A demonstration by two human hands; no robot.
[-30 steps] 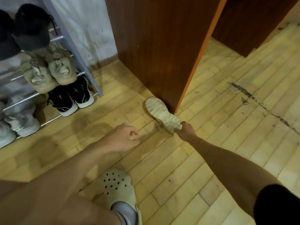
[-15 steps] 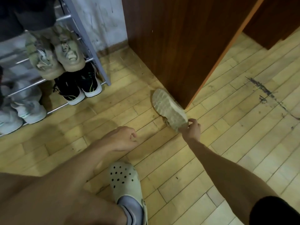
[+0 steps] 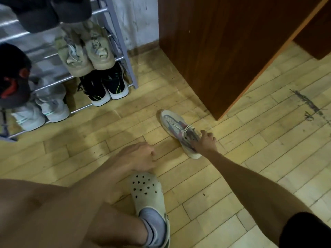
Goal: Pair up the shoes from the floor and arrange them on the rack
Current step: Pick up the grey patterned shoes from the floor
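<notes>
Rack [image 3: 123, 51] at ten o'clock holds paired shoes; white sneaker [image 3: 172, 122] stands sole-down on the floor near centre, toe toward eleven o'clock, well apart from the rack; right hand [image 3: 204, 142] grips its heel end, fingers curled; left hand [image 3: 138, 156], six o'clock, loosely curled, holds nothing.

Single head-worn view looks steeply down at the floor [image 3: 268, 149], rack [image 3: 123, 51] upper left.
</notes>
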